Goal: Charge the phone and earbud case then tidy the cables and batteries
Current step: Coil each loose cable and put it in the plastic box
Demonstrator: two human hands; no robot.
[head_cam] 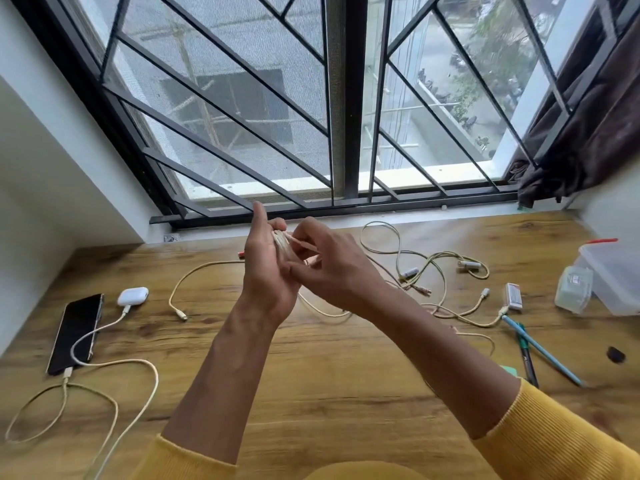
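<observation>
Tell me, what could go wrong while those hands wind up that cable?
The left hand holds the cable coil loosely, so it might spring undone. The cable's tail runs into the tangled cables, so pulling could drag a battery along the table.

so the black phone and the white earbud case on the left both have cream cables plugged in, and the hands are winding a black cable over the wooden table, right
Not quite. The head view shows the cable being wound is cream, not black. The left hand holds the coil while the right hand pinches a strand. The rest stands: black phone and white earbud case lie at left on the wooden table, each with a cream cable plugged in.
</observation>
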